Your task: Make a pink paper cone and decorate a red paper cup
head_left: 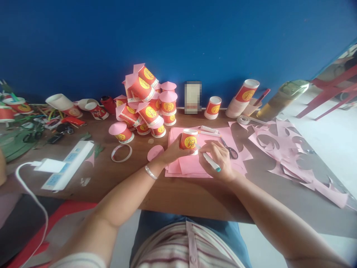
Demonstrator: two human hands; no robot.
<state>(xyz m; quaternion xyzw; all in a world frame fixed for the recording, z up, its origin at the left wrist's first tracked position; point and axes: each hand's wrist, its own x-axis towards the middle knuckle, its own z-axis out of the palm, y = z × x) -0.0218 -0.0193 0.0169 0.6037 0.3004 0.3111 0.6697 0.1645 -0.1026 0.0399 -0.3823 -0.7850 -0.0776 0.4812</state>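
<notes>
My left hand point(176, 149) is closed round a red paper cup point(189, 140) with a yellow round print and a white rim. In my right hand point(220, 160) is a white marker point(209, 160) with a green end, its other end close to the cup's lower right side. I cannot tell whether the tip touches the cup. Both hands are above a stack of pink paper point(178, 172). Dark-handled scissors point(231, 152) and more markers point(209, 130) lie on that paper, just beyond my right hand.
Several red cups with pink paper cones point(150, 111) are piled behind my left hand. A white paper ring point(121, 153) and a power strip point(68, 165) lie left. Stacked cups point(243, 97), a tape roll point(243, 120), a bottle point(284, 98) and pink scraps point(295, 160) are right.
</notes>
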